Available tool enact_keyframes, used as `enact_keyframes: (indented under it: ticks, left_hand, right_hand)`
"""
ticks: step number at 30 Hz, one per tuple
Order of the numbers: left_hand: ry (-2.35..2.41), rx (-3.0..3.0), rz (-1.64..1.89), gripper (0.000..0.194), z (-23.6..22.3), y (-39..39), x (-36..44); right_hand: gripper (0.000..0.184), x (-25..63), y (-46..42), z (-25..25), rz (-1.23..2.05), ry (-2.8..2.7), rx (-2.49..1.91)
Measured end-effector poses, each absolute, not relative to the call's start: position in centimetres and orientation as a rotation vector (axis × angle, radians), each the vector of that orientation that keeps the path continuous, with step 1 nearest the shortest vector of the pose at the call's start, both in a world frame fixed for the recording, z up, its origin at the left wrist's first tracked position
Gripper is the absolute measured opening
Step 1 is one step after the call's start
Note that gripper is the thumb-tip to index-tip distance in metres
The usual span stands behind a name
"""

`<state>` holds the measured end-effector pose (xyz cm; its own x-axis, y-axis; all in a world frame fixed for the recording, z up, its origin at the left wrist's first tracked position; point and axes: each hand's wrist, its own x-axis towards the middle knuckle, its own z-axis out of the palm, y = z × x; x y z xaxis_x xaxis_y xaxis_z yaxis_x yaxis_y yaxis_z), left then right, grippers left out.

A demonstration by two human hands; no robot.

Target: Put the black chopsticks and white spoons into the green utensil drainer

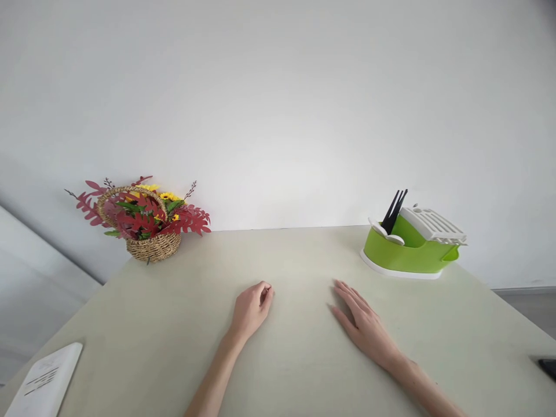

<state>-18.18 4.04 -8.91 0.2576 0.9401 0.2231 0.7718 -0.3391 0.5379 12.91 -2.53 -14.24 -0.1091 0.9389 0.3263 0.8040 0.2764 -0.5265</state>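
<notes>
Nearest, in the lower left corner of the frame, a white slab (65, 368) with thin dark lines on its face lies on the pale surface (295, 365), cut off by the bottom edge. At the right edge, low down, a black object (548, 367) shows only in part, too little to name.

Two bare forearms enter from the bottom of the frame. The left hand (253, 306), just left of lower centre, is curled into a loose fist, thumb against the bent fingers; whether something small sits inside cannot be told. The right hand (359, 324), right of lower centre, is spread flat, palm down on the surface, fingers straight and close together, thumb apart, holding nothing. The two hands are well apart.

Farther back, at centre right, stands the green holder (406, 258) on a white base, beyond the right hand and not touching it. Black utensils (393, 214) lean upright in it, and a white slatted rack (436, 224) covers its right part. At centre left, well apart from the left hand, stands a wicker basket (154, 247) of red leaves (141, 222) and yellow flowers (167, 197). Behind everything rises a plain white wall (278, 104).
</notes>
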Motion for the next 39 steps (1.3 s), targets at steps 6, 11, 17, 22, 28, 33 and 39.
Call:
enact_keyframes:
  ticks: [6, 11, 17, 22, 28, 33, 39]
  left_hand:
    - [1.580, 2.227, 0.746, 0.032, -8.86, 3.97, -18.21]
    - [1.579, 2.246, 0.756, 0.030, -9.00, 3.83, -18.27]
    - [1.597, 2.219, 0.765, 0.030, -9.00, 3.61, -18.23]
    - [1.586, 2.219, 0.774, 0.033, -9.01, 3.44, -18.25]
    - [1.582, 2.226, 0.790, 0.031, -9.11, 3.40, -18.22]
    - [1.577, 2.234, 0.787, 0.030, -9.25, 3.47, -18.32]
    - [1.578, 2.237, 0.782, 0.030, -9.10, 3.46, -18.35]
  right_hand:
    - [0.051, 12.61, -2.64, -14.25, 0.243, -1.928, -1.557]
    - [0.051, 12.64, -2.61, -14.19, 0.256, -1.923, -1.578]
    - [0.049, 12.79, -2.50, -14.17, 0.269, -1.917, -1.565]
    - [0.047, 12.89, -2.35, -14.46, 0.268, -1.906, -1.544]
    - [0.046, 13.08, -2.21, -14.83, 0.277, -1.894, -1.540]
    - [0.047, 13.06, -2.17, -14.89, 0.291, -1.893, -1.537]
    - [0.045, 12.97, -2.26, -14.51, 0.301, -1.862, -1.526]
